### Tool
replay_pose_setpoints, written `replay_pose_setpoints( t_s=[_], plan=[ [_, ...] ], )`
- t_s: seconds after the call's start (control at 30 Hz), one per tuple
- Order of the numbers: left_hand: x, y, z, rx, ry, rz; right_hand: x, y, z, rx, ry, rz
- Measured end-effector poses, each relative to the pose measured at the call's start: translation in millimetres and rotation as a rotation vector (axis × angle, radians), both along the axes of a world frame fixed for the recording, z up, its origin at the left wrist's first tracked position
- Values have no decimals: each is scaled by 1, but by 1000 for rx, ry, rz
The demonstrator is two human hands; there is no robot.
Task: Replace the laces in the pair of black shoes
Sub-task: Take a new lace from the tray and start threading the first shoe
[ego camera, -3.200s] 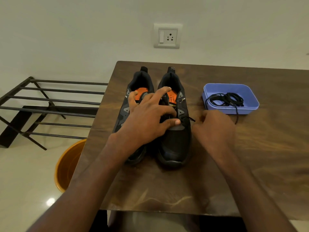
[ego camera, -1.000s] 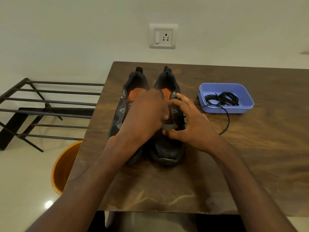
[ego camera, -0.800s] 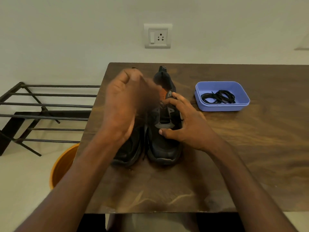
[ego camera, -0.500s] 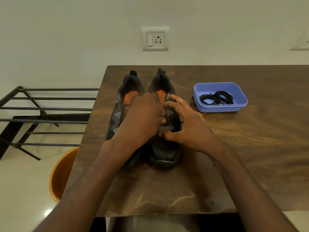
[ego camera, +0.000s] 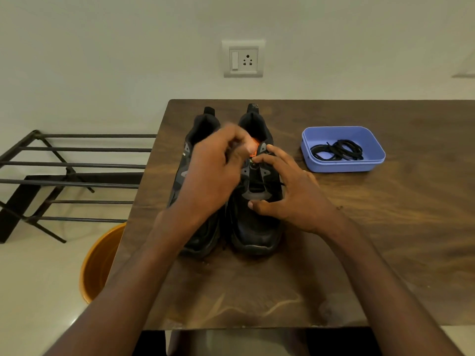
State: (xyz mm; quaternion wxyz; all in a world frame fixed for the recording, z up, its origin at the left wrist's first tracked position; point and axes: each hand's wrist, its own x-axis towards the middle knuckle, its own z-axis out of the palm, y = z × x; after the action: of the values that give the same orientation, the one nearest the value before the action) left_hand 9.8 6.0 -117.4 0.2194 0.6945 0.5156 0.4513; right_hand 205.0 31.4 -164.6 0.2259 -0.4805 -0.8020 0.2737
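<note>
Two black shoes with orange tongues stand side by side on the wooden table, toes toward me. My left hand hovers over the left shoe and the gap between them, blurred, its fingertips pinched together at the top eyelets of the right shoe, apparently on its black lace. My right hand rests on the right shoe, fingers spread over the eyelets and thumb near the toe cap. The lace still crosses the lowest eyelets.
A blue tray with coiled black laces sits to the right of the shoes. An orange bucket stands on the floor by the table's left edge, next to a black metal rack. A wall socket is behind.
My left hand has lifted up and back from the lower eyelets toward the tongue of the right shoe. My right hand stays on that shoe. The lace that trailed from the tray lies inside it.
</note>
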Motion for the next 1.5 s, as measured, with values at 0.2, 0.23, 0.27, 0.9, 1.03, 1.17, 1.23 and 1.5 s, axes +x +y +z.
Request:
replay_pose_setpoints(
  t_s=[0.2, 0.23, 0.27, 0.9, 1.03, 1.17, 1.23, 1.5],
  plan=[
    [-2, 4, -14, -94, 514, -45, -1, 1, -2, -15, 7, 9],
    [-1, 3, -13, -80, 507, -34, -1, 2, -2, -15, 6, 10],
    [0, 3, -13, -66, 489, -15, -1, 1, -2, -14, 3, 8],
    [-2, 3, -14, -67, 607, -40, -1, 1, 0, -18, 18, 20],
    [-4, 3, -11, 41, 537, 79, 0, 0, 0, -23, 7, 12],
    [-10, 4, -11, -84, 12, 205, 0, 1, 0, -44, 20, 10],
    [-2, 1, -14, -234, -213, 144, 0, 2, 0, -42, 24, 7],
    [14, -2, -16, -365, -519, 25, 0, 0, 1, -45, 42, -9]
  ],
)
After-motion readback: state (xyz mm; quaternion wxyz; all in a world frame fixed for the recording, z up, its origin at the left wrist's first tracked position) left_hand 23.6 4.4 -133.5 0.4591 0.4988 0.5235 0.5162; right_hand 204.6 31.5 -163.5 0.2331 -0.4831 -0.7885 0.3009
